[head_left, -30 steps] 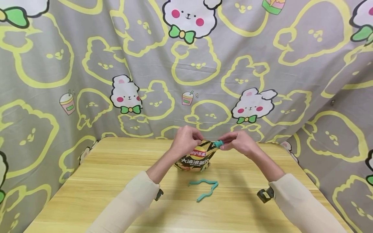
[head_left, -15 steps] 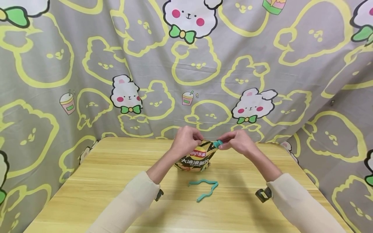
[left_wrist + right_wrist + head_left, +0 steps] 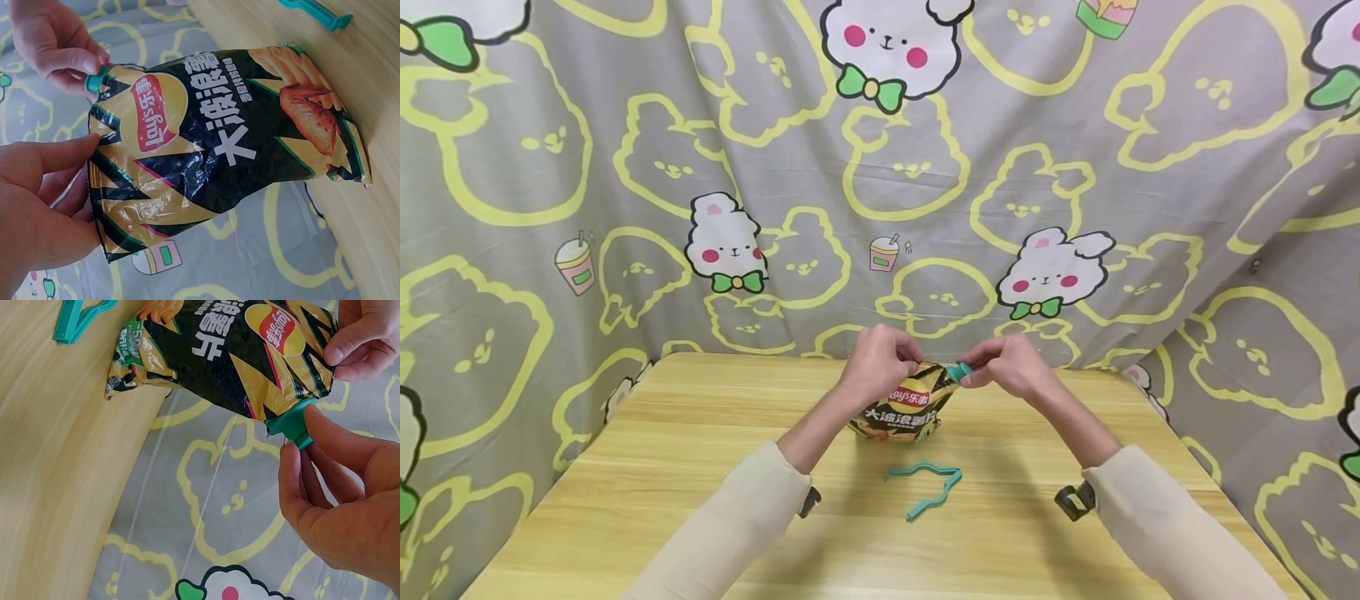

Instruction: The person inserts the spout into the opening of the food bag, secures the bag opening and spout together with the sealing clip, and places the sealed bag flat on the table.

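Note:
A black and gold Lay's chip bag (image 3: 898,412) stands at the back of the table, its top edge up. My left hand (image 3: 880,358) pinches that top edge between thumb and fingers; the left wrist view shows the bag's printed front (image 3: 231,119) whole. At the top right corner, my right hand (image 3: 1011,364) holds a small teal spout-like piece (image 3: 295,422) between thumb and fingertips. One end of the piece is right at the corner, overlapping it. In front of the bag lies a teal bag clip (image 3: 951,477), hinged wide apart.
A light wood table (image 3: 700,500) carries these things. Close behind its back edge hangs a grey curtain (image 3: 805,167) with yellow cartoon outlines, which also runs along both sides.
My right hand has shifted slightly left with the teal spout piece, closer onto the bag's corner. The left hand, the bag and the clip on the table stay in place.

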`<state>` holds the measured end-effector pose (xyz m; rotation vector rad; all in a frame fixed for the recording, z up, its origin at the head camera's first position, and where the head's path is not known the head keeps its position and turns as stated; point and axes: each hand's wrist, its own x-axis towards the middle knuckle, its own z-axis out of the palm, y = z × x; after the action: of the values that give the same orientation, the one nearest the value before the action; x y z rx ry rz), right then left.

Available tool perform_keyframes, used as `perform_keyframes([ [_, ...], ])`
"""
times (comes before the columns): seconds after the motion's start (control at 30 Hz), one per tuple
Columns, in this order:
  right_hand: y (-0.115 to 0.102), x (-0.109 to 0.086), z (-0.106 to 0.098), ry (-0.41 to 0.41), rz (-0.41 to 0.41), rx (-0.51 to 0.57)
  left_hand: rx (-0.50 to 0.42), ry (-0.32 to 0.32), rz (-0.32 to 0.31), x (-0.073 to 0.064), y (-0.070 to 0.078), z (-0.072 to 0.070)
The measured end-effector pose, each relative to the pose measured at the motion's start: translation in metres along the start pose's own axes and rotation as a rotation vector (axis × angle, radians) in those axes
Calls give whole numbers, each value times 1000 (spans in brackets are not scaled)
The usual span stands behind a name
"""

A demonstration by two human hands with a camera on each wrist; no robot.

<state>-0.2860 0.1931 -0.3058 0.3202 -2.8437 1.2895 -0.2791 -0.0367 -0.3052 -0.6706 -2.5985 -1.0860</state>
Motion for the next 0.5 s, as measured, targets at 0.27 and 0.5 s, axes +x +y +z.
perform_keyframes([
  [0.27,-3,1,-1,-7,-28,-56,-8,5,8,0,1,0],
  [0.5,-5,2,2,9,-14,-56,-4,-1,3,-1,2,-1],
])
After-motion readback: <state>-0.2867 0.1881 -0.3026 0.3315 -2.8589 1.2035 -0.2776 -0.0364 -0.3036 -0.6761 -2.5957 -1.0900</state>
